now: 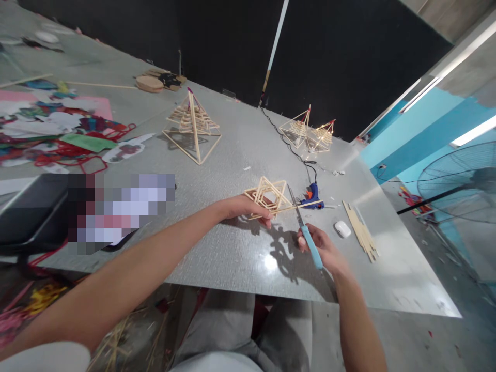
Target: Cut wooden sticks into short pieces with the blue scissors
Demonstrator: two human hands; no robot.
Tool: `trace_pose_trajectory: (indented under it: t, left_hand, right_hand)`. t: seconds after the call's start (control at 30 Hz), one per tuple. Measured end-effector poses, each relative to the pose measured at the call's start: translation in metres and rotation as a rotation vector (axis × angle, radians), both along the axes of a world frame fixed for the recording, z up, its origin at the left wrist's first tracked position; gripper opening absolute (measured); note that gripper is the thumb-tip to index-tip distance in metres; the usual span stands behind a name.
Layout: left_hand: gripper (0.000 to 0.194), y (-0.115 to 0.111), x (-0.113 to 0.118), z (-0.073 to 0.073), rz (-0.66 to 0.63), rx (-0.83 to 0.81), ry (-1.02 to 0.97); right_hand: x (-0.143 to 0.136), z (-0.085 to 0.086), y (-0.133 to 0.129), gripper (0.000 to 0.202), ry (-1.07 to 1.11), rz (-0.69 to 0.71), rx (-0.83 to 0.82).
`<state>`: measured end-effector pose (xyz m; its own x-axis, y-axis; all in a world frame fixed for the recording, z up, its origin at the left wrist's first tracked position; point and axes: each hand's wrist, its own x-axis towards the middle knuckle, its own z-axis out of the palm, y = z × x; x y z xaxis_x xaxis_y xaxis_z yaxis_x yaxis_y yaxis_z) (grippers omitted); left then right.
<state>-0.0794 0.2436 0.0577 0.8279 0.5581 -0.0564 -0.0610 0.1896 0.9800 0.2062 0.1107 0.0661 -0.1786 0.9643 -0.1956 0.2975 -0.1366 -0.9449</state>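
Observation:
My left hand is closed around a star-shaped frame of thin wooden sticks, raised above the table. From the frame a loose stick end juts out to the right. In my right hand is a knife with a light blue handle, its narrow blade pointing up and away. The blade crosses the jutting stick near the frame's right side; whether it touches the stick, I cannot tell. Just beyond lies a blue glue gun with an orange trigger.
Stick pyramids stand at the back, two of them by the black cable. To the right are a white earbud case and flat wooden strips. Coloured scraps and a black bag occupy the left.

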Motion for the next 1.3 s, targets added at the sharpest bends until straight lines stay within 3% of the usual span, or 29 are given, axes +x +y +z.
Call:
trace_pose_trajectory:
  t: [1.3]
  left_hand:
    - [0.023,0.0028,0.0002,-0.0012,-0.015,0.067,0.014]
  right_hand:
    - [-0.0044,-0.0025,0.0000,0.046,0.018,-0.019,0.025]
